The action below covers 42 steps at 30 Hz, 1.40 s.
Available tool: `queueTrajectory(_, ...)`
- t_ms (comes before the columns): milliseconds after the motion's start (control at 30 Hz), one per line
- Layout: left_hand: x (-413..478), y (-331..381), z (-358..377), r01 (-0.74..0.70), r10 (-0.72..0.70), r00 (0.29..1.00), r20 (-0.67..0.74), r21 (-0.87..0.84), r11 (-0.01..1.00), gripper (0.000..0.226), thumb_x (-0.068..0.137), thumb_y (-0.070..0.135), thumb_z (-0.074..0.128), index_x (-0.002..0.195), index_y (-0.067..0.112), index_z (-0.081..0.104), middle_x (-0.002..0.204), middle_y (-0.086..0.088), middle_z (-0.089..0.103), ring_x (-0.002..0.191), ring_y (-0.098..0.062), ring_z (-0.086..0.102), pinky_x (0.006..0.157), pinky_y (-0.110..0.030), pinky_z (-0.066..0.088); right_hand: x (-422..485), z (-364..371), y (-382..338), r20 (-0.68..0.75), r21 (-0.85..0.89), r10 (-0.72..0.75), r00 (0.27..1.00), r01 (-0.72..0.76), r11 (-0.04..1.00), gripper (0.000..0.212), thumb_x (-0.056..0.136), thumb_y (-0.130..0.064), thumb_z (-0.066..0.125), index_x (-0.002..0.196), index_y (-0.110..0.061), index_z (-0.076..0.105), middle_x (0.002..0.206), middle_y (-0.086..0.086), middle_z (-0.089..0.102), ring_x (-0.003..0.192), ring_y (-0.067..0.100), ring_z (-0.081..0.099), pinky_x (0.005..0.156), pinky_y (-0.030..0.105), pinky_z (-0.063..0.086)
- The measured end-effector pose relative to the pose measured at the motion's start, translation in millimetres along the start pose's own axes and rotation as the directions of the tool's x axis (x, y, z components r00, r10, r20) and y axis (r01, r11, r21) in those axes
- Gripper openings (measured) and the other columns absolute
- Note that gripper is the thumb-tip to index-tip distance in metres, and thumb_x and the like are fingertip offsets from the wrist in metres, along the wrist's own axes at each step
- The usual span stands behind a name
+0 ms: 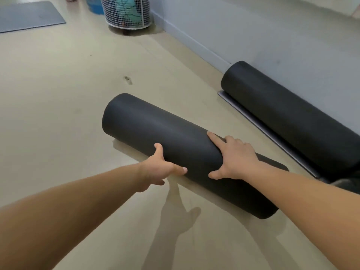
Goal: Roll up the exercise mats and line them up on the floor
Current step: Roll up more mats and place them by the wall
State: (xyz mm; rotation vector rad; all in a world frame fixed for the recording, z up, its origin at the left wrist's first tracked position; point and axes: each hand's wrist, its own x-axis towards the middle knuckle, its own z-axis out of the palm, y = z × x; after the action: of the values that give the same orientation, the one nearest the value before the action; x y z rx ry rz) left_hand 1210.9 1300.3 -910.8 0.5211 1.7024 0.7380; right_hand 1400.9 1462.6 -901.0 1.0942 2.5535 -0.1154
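The dark grey rolled foam exercise mat (155,131) lies across the middle of the beige floor (58,98), running from far left to near right, fully wound. Both hands are on its near half. The left hand (162,168) is spread against the near side of the roll, thumb up on the curve and fingers splayed, not wrapped round it. The right hand (236,158) lies flat over the top, fingers wide and following the curve. Neither closes on the mat; this looks like a hold to keep the coil from springing loose and to push it sideways.

To the right, a second dark grey rolled mat (282,114) lies along the pale blue wall (272,36), its loose end flat on the floor beside it. The roll in hand is near it and roughly parallel, so it probably goes next to it. A flat grey-blue mat (29,16) lies unrolled at far left.

At the far wall, a white wire mesh basket (127,14) holds teal and blue items, too blurred to name.
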Motion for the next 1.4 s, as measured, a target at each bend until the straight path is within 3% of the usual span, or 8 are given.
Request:
queueTrajectory(200, 33, 34, 93, -0.086, 0.050, 0.976, -0.213, -0.163, 0.983, 0.079, 0.100, 0.028, 0.073, 0.163, 0.029, 0.026, 0.163, -0.003, 0.040, 0.127, -0.028, 0.057, 0.096, -0.044, 0.058, 0, 10, 71, 0.033, 0.160, 0.160, 0.987, -0.163, 0.973, 0.129, 0.062, -0.082, 0.073, 0.157, -0.054, -0.011, 0.139, 0.006, 0.047, 0.125, 0.031, 0.050, 0.100, 0.050, 0.048)
queueTrajectory(333, 32, 31, 159, -0.040, -0.013, 0.984, -0.179, -0.293, 0.955, 0.088, 0.100, 0.043, 0.069, 0.165, 0.035, 0.012, 0.140, 0.008, 0.056, 0.110, -0.021, 0.067, 0.065, -0.028, 0.062, 1, 8, 88, 0.076, 0.233, 0.106, 0.991, -0.121, 0.965, 0.133, 0.057, -0.082, 0.077, 0.156, -0.058, -0.008, 0.144, 0.005, 0.042, 0.131, 0.032, 0.045, 0.102, 0.052, 0.049)
queueTrajectory(533, 42, 48, 174, -0.045, -0.020, 0.979, -0.201, -0.313, 0.949, 0.105, 0.085, 0.060, 0.079, 0.164, 0.038, 0.013, 0.152, 0.008, 0.050, 0.122, -0.030, 0.064, 0.080, -0.037, 0.063, 7, -4, 125, 0.266, 0.355, 0.014, 0.964, -0.111, 0.928, 0.144, 0.050, -0.060, 0.094, 0.154, -0.062, -0.005, 0.153, -0.003, 0.031, 0.132, 0.033, 0.047, 0.102, 0.053, 0.052)
queueTrajectory(767, 54, 74, 197, -0.085, 0.017, 0.988, -0.152, -0.456, 0.886, 0.113, 0.091, 0.027, 0.083, 0.168, 0.037, 0.000, 0.147, 0.011, 0.049, 0.119, -0.023, 0.065, 0.110, -0.049, 0.052, 15, -3, 164, 0.198, 0.482, -0.011, 0.980, -0.087, 0.872, 0.134, 0.053, -0.055, 0.088, 0.152, -0.065, -0.001, 0.149, -0.008, 0.031, 0.128, 0.030, 0.047, 0.103, 0.052, 0.049)
queueTrajectory(900, 79, 98, 222, -0.057, 0.044, 0.998, -0.038, -0.459, 0.887, 0.116, 0.095, 0.014, 0.078, 0.166, 0.038, -0.011, 0.131, 0.015, 0.052, 0.100, -0.012, 0.067, 0.114, -0.051, 0.049, 16, -10, 197, 0.180, 0.391, 0.072, 0.981, -0.138, 0.910, 0.129, 0.066, -0.050, 0.088, 0.155, -0.062, -0.005, 0.158, -0.003, 0.021, 0.138, 0.034, 0.038, 0.110, 0.056, 0.041)
queueTrajectory(1067, 109, 121, 241, -0.038, 0.080, 0.994, 0.077, -0.440, 0.897, 0.112, 0.095, 0.012, 0.078, 0.167, 0.042, -0.003, 0.162, 0.002, 0.045, 0.122, -0.026, 0.068, 0.113, -0.049, 0.050, 10, -4, 234, 0.200, 0.390, 0.232, 0.952, -0.295, 0.872, 0.129, 0.070, -0.046, 0.087, 0.156, -0.060, -0.009, 0.163, 0.000, 0.013, 0.141, 0.038, 0.034, 0.110, 0.057, 0.038)
queueTrajectory(1267, 127, 144, 280, -0.063, 0.128, 0.981, 0.148, -0.381, 0.923, 0.117, 0.097, 0.007, 0.075, 0.164, 0.042, -0.015, 0.115, 0.020, 0.066, 0.106, -0.011, 0.070, 0.114, -0.047, 0.049, 14, -13, 279, 0.248, 0.437, 0.261, 0.933, -0.348, 0.829, 0.128, 0.070, -0.036, 0.089, 0.156, -0.062, -0.002, 0.161, -0.001, 0.015, 0.138, 0.037, 0.034, 0.109, 0.057, 0.042)
queueTrajectory(1400, 132, 135, 275, -0.030, 0.091, 0.981, 0.168, -0.335, 0.942, 0.113, 0.098, 0.009, 0.074, 0.164, 0.049, -0.010, 0.169, -0.003, 0.033, 0.130, -0.021, 0.059, 0.111, -0.049, 0.051, 17, -12, 278, 0.235, 0.465, 0.268, 0.934, -0.350, 0.813, 0.130, 0.065, -0.047, 0.095, 0.157, -0.061, 0.003, 0.161, 0.002, 0.016, 0.142, 0.039, 0.032, 0.111, 0.059, 0.040)
